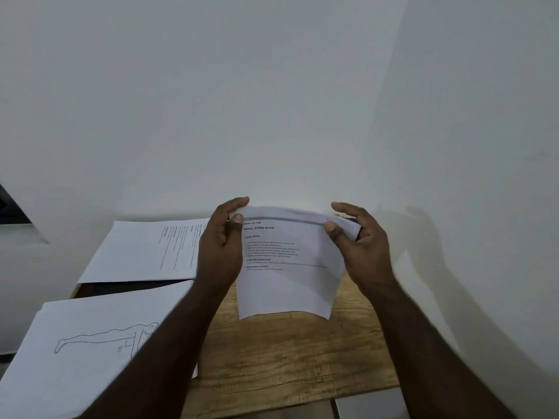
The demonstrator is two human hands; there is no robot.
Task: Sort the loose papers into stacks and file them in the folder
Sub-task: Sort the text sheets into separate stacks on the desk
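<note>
A printed sheet (290, 261) hangs above the wooden counter (287, 352), pinched at its top corners by the left hand (222, 243) and right hand (360, 243). 2 paper stacks (142, 252) (90, 337) lie left.

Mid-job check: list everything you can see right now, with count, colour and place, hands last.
Printed text sheet held up: one, white with black headings, lifted above the table centre, top edge pinched at both corners.
Printed text sheet lying flat: one, white, far left of the table, text running sideways.
Line-drawing sheet: one, white with a thin outline figure, near left, overhanging the table edge.
Dark strip between the two flat sheets: one, near black; cannot tell what it is.
Wooden table: one, light brown grain, lower centre.
Wall: white, behind the table.
Left hand: one, grips the held sheet's top left corner.
Right hand: one, pinches its top right corner.
</note>
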